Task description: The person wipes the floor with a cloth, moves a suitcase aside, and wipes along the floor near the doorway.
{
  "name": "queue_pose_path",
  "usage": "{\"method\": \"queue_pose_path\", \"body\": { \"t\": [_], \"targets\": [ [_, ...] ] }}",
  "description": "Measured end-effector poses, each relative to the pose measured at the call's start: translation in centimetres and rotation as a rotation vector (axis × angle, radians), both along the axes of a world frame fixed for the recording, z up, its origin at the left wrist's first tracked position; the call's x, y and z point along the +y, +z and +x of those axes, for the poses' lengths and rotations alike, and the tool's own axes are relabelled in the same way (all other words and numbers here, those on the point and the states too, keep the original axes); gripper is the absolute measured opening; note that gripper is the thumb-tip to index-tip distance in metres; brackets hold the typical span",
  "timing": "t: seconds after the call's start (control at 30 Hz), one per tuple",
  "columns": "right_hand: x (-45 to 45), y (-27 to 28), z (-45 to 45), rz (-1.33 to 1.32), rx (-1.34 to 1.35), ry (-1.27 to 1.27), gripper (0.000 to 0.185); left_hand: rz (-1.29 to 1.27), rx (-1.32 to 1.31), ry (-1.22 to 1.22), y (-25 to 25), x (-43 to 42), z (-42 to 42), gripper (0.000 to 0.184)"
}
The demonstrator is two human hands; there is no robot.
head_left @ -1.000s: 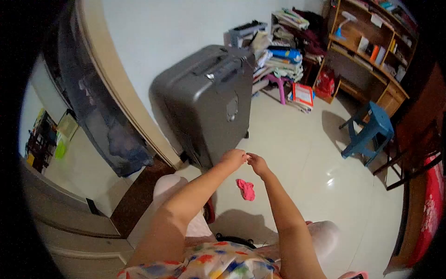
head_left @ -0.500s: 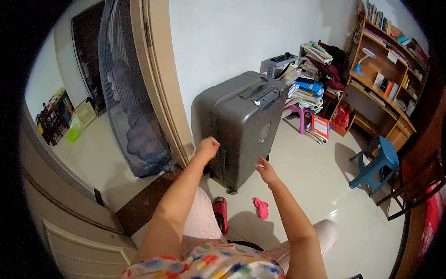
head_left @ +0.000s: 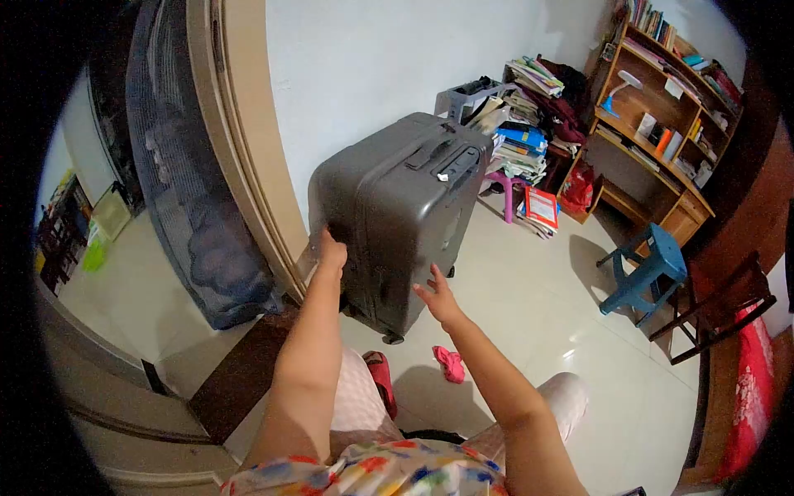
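A large dark grey suitcase (head_left: 389, 223) stands upright on its wheels in front of me, near the white wall. My left hand (head_left: 332, 250) is at its left side, fingers stretched forward and slightly blurred; whether they touch the shell is unclear. By the lower right face of the case, my right hand (head_left: 438, 299) is open, with its fingers spread and nothing in them. A carry handle (head_left: 441, 153) lies on the top of the case. On the floor below my right hand rests a crumpled pink item (head_left: 449, 364).
A door frame (head_left: 240, 149) and a hanging mesh curtain (head_left: 198, 182) are on the left. Behind the suitcase, books and papers (head_left: 521, 140) are piled up. To the right stand a blue stool (head_left: 649, 269), a wooden desk with shelves (head_left: 653, 149) and a dark chair (head_left: 715, 306).
The view has shifted, so the room sits further left. My left hand has gone from a closed shape to stretched fingers. My right hand is nearer the suitcase, fingers spread wider.
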State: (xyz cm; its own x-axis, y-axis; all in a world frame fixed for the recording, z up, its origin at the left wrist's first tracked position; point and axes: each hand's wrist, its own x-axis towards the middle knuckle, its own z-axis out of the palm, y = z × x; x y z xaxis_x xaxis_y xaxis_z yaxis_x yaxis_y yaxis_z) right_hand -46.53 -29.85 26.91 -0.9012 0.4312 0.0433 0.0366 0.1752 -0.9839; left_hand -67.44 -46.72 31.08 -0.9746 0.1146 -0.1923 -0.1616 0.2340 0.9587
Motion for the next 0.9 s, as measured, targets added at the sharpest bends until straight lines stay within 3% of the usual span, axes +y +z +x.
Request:
{"method": "queue_pose_path", "body": {
  "t": [0.03, 0.07, 0.17, 0.27, 0.37, 0.43, 0.53, 0.67, 0.77, 0.9],
  "targets": [
    [0.1, -0.1, -0.1, -0.011, 0.002, 0.004, 0.084, -0.027, 0.030, 0.002, -1.2, -0.2, -0.9, 0.071],
    [0.2, -0.1, -0.1, -0.023, 0.002, 0.010, 0.085, 0.076, 0.074, -0.093, -5.4, -0.8, -4.4, 0.071],
    [0.2, 0.0, 0.3, -0.021, -0.016, 0.008, 0.085, -0.104, 0.099, -0.049, 0.0, -1.1, 0.5, 0.072],
    [0.8, 0.2, 0.6, 0.001, -0.036, -0.019, 0.085, -0.238, 0.243, -0.133, -3.3, -1.0, -1.2, 0.074],
    [1.9, -0.1, 1.2, -0.046, 0.040, -0.069, 0.080, -0.174, 0.245, -0.183, -6.1, 0.1, -1.1, 0.075],
    [3.5, 0.4, 1.7, -0.163, 0.161, -0.046, 0.076, -0.001, 0.208, -0.305, -4.6, 0.4, 0.6, 0.077],
    [6.0, 1.1, 2.6, -0.264, 0.105, -0.196, 0.069, 0.106, 0.046, -0.455, -2.1, 1.3, 3.2, 0.086],
    [9.8, 2.5, 4.2, -0.257, 0.101, -0.213, 0.065, 0.046, 0.219, -0.522, -3.2, 4.5, 5.3, 0.095],
    [11.1, 4.2, 5.4, -0.270, -0.007, -0.257, 0.066, 0.007, 0.227, -0.642, -2.3, 7.0, 7.3, 0.105],
    [11.9, 3.9, 5.6, -0.263, 0.014, -0.289, 0.066, -0.148, 0.179, -0.603, -0.6, 8.6, 9.2, 0.111]
  ]
}}
